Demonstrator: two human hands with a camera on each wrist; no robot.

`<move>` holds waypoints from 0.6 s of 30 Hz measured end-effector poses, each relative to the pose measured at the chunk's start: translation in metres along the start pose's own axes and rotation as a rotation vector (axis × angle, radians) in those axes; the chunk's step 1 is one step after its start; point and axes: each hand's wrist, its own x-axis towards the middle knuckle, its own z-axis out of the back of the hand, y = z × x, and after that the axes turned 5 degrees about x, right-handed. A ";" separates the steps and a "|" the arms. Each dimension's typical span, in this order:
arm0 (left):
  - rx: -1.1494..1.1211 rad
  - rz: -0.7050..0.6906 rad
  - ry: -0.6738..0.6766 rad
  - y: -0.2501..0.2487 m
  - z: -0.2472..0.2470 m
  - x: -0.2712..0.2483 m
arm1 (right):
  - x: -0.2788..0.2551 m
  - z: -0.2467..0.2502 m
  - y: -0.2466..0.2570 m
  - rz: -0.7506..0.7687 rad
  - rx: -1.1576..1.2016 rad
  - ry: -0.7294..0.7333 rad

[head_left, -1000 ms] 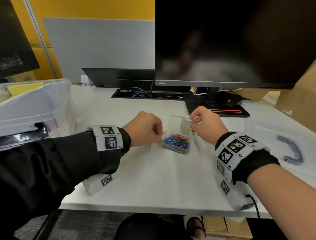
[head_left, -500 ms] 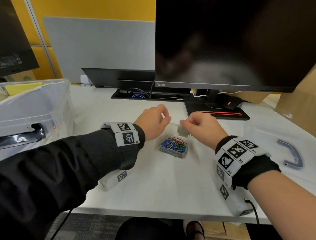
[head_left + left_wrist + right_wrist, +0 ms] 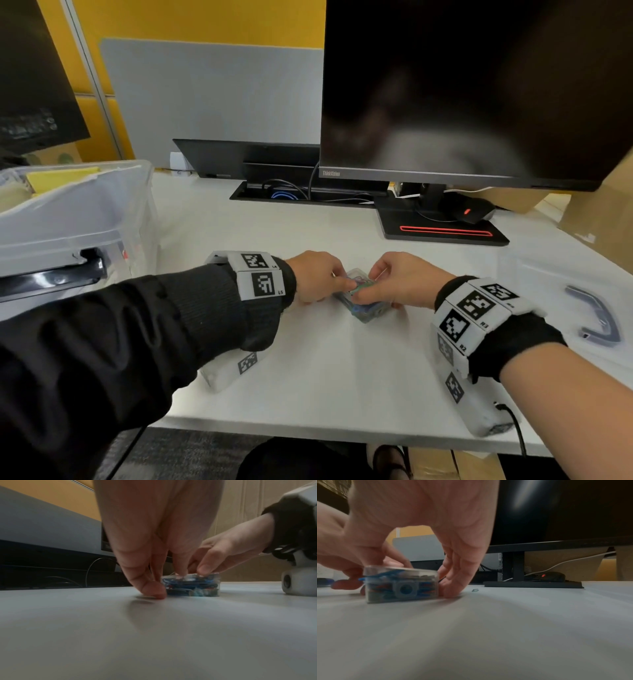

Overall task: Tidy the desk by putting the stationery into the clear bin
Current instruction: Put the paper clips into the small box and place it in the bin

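Note:
A small clear box of coloured paper clips [image 3: 363,309] lies on the white desk [image 3: 325,370], its lid down. My left hand [image 3: 337,285] grips the box's left end, one fingertip pressing on the lid and another fingertip [image 3: 154,590] planted on the desk beside the box [image 3: 192,586]. From the right, my right hand [image 3: 371,291] grips it too: thumb on the lid, fingers [image 3: 453,586] curled down the far side of the box [image 3: 400,588]. The clear bin [image 3: 85,209] stands at the desk's left edge, holding yellow notes.
A dark monitor [image 3: 472,92] on a black stand [image 3: 442,231] rises behind the hands, with a mouse [image 3: 469,209] on its base. A grey curved handle [image 3: 597,320] lies on a clear lid at the right. A tiny metal piece [image 3: 475,590] sits near my right fingers.
The box's lid, upright a second ago, has swung down shut. Both hands have dropped onto the box and now hold it from either side.

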 end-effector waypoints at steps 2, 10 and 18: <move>-0.026 -0.019 -0.006 -0.001 0.000 -0.001 | -0.002 0.000 0.001 0.043 -0.083 -0.033; 0.137 -0.192 0.030 0.001 0.000 -0.003 | -0.010 0.005 0.005 0.166 -0.260 0.053; 0.145 -0.186 -0.015 0.004 0.004 0.000 | -0.011 0.005 0.006 0.205 -0.283 0.101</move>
